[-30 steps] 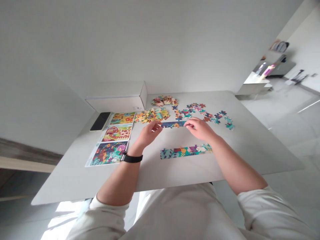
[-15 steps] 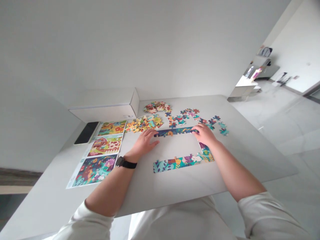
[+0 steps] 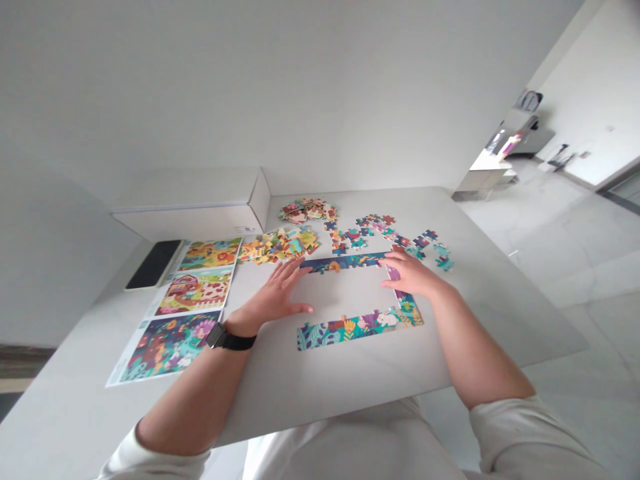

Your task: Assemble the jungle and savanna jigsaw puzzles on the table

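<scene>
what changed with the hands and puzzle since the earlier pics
The left hand has spread open, its thumb swinging toward the lower strip; the right hand moved rightward along the upper strip, fingers and thumb opening. Phone and printed pictures stayed put.

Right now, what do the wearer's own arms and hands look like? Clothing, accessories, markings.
Both the left hand and right hand are ungloved. The left wrist carries a watch with a dark, squarish face and black band; the right wrist has nothing on it. Loose off-white sleeves leave the forearms bare. No cables or markings visible.
</scene>
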Available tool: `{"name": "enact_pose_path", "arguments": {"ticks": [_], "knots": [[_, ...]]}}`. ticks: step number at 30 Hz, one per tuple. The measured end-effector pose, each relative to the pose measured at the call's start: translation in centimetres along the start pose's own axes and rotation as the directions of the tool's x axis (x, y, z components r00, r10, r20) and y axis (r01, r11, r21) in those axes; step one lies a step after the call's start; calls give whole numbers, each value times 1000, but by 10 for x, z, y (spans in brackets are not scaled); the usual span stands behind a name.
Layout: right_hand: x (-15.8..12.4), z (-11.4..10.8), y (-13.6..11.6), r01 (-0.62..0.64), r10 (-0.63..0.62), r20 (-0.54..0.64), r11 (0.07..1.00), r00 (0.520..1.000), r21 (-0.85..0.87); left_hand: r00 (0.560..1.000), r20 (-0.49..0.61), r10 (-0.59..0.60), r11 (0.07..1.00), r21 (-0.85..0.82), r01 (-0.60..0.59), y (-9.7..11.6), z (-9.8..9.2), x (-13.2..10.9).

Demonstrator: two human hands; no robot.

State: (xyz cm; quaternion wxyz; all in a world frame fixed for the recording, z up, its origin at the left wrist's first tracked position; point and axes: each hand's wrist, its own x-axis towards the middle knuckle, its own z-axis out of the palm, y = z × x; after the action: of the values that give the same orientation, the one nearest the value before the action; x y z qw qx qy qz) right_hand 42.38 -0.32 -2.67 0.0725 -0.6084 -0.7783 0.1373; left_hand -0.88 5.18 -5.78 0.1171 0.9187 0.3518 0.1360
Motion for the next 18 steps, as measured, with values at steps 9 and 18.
{"name": "enact_pose_path", "arguments": {"ticks": [9,18], "knots": [[-17,1,-2,-22,33,270,999,962,-45,978,208,10,999,34,-18,14,8,-3],[-15,9,-6,-47,66,283,996,957,-74,981,194,-22,995,101,3,22,10,1]]}}
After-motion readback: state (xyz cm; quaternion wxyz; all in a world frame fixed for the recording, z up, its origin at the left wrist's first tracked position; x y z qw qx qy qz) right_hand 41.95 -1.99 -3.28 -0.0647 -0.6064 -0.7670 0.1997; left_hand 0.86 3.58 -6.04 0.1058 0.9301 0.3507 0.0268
